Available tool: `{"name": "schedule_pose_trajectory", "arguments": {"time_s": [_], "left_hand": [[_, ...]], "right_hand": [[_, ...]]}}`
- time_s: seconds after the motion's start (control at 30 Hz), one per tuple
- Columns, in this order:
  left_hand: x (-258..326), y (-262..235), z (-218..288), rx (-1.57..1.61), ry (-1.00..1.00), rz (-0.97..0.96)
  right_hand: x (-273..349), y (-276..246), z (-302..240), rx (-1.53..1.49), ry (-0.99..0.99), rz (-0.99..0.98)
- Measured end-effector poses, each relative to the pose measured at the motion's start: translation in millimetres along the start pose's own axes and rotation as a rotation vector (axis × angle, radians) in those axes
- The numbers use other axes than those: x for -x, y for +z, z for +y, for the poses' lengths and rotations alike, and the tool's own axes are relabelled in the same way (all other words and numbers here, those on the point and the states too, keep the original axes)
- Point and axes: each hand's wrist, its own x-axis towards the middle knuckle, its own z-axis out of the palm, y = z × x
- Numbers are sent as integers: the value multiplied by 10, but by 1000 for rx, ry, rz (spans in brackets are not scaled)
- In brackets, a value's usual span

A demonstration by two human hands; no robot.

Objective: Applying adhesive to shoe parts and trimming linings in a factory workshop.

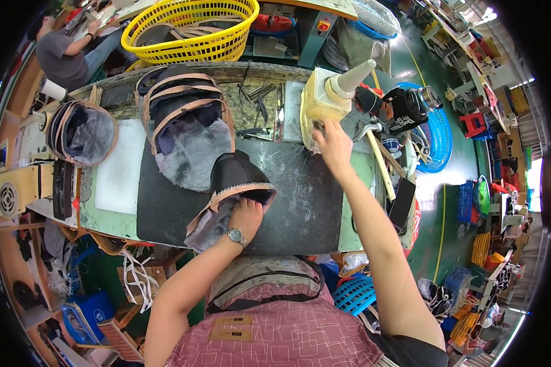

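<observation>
My left hand [246, 219], with a watch at the wrist, reaches into a dark shoe upper [234, 174] lined with grey fur. The upper is tilted over the front of the black mat, and its lining covers my fingertips. My right hand [333, 145] is closed at the near side of a cream, crusted plastic container [324, 98] topped by a pale cone. Something small and dark shows at those fingers; I cannot make out what it is. Behind my left hand, several fur-lined uppers [193, 147] stand nested together. Another nested group [86, 134] is at the left.
Pliers and other hand tools [260, 110] lie at the bench's back. A hammer [379, 162], a phone-like black slab [401, 203] and a black cup-like holder [410, 107] are at the right. Beyond the bench stands a yellow basket [190, 46]; a person [67, 58] sits far left.
</observation>
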Motion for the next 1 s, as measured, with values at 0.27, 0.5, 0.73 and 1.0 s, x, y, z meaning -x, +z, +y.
{"name": "schedule_pose_trajectory", "arguments": {"time_s": [0.27, 0.5, 0.73, 1.0], "left_hand": [[-367, 33, -93, 709, -481, 145], [-297, 144, -168, 772, -539, 178], [-299, 223, -175, 801, -449, 242], [-208, -20, -131, 949, -479, -25]], "right_hand": [[-108, -236, 889, -575, 778, -227], [863, -385, -71, -1232, 653, -682], [1444, 134, -606, -656, -274, -417], [1446, -395, -333, -922, 664, -421]]}}
